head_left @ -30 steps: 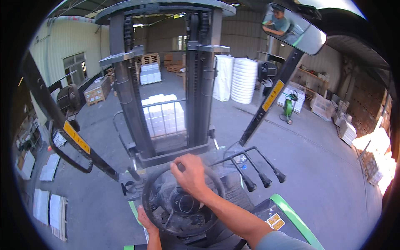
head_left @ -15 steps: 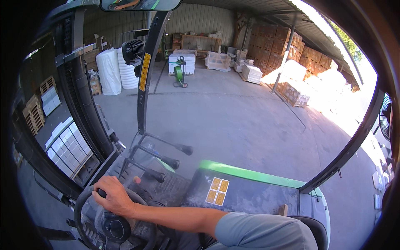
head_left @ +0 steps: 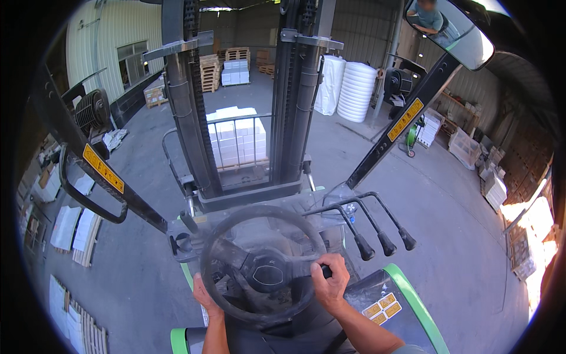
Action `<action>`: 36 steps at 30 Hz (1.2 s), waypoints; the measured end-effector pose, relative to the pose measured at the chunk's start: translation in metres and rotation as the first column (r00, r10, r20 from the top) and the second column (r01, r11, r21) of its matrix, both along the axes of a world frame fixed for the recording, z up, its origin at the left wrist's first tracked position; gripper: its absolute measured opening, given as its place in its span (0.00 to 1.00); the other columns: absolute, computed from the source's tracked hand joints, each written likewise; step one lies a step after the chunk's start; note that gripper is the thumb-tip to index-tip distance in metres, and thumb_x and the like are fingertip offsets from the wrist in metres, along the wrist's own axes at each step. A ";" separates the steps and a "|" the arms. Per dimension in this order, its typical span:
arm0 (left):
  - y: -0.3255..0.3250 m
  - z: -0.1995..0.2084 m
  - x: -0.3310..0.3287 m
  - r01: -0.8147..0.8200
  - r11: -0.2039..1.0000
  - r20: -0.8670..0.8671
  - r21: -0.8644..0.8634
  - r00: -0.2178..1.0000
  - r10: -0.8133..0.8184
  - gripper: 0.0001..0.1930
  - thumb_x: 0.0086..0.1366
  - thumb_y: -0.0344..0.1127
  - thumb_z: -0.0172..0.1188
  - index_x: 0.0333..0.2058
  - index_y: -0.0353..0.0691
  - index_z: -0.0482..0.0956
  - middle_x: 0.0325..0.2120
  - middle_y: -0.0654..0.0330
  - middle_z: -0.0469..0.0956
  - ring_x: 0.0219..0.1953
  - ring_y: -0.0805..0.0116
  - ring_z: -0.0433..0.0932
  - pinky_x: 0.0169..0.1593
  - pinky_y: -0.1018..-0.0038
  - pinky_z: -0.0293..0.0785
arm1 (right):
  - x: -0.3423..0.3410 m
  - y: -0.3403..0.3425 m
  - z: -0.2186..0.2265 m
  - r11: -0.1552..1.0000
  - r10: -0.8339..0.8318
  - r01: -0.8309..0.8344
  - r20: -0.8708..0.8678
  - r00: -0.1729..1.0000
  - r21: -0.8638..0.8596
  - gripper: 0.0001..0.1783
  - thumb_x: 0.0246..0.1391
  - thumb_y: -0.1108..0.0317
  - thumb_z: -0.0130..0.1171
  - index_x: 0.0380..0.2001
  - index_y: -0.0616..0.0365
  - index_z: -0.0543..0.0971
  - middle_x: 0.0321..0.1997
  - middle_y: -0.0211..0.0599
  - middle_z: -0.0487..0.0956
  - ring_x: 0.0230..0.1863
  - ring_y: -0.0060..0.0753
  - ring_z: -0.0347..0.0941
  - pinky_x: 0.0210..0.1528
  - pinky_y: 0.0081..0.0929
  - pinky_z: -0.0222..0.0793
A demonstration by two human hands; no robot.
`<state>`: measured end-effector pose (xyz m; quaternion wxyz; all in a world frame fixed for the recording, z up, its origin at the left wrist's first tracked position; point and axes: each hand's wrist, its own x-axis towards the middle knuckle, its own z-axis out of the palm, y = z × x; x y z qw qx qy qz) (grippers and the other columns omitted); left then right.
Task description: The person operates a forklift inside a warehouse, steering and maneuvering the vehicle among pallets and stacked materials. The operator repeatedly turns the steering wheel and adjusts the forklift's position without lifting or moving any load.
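Observation:
A black steering wheel [head_left: 262,210] stands in front of me, dusty, with a round hub [head_left: 268,273] at its centre. My right hand [head_left: 330,280] is closed around the dark knob [head_left: 326,271] at the wheel's right side. At the lower left of the rim is my left hand [head_left: 207,298], its fingers curled against the wheel and partly hidden by it. To the right of the wheel, three black-knobbed levers [head_left: 386,243] stick out, with neither hand on them. Beyond the wheel rises the forklift mast [head_left: 295,106], and a load of white blocks [head_left: 236,138] sits just past it.
Wrapped white rolls [head_left: 355,91] stand beyond the mast on the right. Stacked wooden pallets [head_left: 210,74] are at the back. Flat white stacks on pallets [head_left: 85,236] lie to the left. A green wheeled tool [head_left: 411,137] and boxed goods [head_left: 525,251] are on the right.
My view has swung left, from the right side of the cab to the mast and load ahead. My left hand has come into view at the wheel; the right hand stays on the knob.

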<state>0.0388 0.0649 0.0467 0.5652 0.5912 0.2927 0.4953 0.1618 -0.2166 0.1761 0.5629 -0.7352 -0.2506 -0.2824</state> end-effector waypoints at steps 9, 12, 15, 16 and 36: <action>-0.005 0.000 -0.013 -0.049 0.999 -0.115 0.000 0.992 0.049 0.21 0.80 0.43 0.43 0.27 0.35 0.67 0.22 0.59 0.65 0.27 0.66 0.60 0.34 0.66 0.63 | -0.011 0.000 -0.004 1.000 0.011 -0.011 -0.045 0.999 0.000 0.07 0.49 0.76 0.67 0.32 0.58 0.81 0.37 0.39 0.81 0.38 0.40 0.75 0.39 0.33 0.72; -0.009 0.003 -0.013 0.002 0.997 -0.116 0.071 0.993 0.006 0.22 0.80 0.43 0.43 0.28 0.34 0.68 0.21 0.56 0.65 0.27 0.63 0.60 0.34 0.64 0.63 | -0.005 -0.003 -0.007 0.999 -0.006 0.004 0.067 0.998 0.033 0.07 0.49 0.77 0.66 0.33 0.59 0.80 0.36 0.39 0.81 0.37 0.40 0.75 0.39 0.32 0.71; -0.015 0.004 -0.036 -0.094 0.989 -0.133 0.118 0.985 0.110 0.21 0.80 0.43 0.43 0.30 0.33 0.72 0.23 0.54 0.69 0.27 0.59 0.64 0.34 0.62 0.66 | -0.003 0.002 -0.017 0.997 0.076 -0.076 0.020 0.997 0.004 0.04 0.50 0.77 0.63 0.31 0.60 0.78 0.34 0.40 0.79 0.35 0.40 0.74 0.39 0.32 0.70; -0.018 0.005 -0.047 -0.143 0.977 -0.105 0.161 0.981 0.161 0.21 0.79 0.43 0.43 0.31 0.33 0.73 0.24 0.53 0.71 0.27 0.57 0.65 0.34 0.61 0.67 | -0.004 0.005 -0.020 0.995 0.099 -0.101 -0.057 0.993 -0.023 0.04 0.51 0.77 0.63 0.31 0.61 0.78 0.33 0.40 0.78 0.35 0.40 0.73 0.39 0.32 0.69; -0.103 0.016 -0.003 -0.157 0.968 -0.160 0.198 0.969 0.190 0.14 0.77 0.41 0.50 0.35 0.38 0.73 0.25 0.41 0.75 0.31 0.34 0.76 0.33 0.46 0.69 | 0.029 -0.014 0.066 0.997 -0.070 0.058 -0.228 0.971 -0.058 0.17 0.63 0.60 0.62 0.42 0.65 0.82 0.41 0.46 0.81 0.43 0.46 0.74 0.51 0.43 0.69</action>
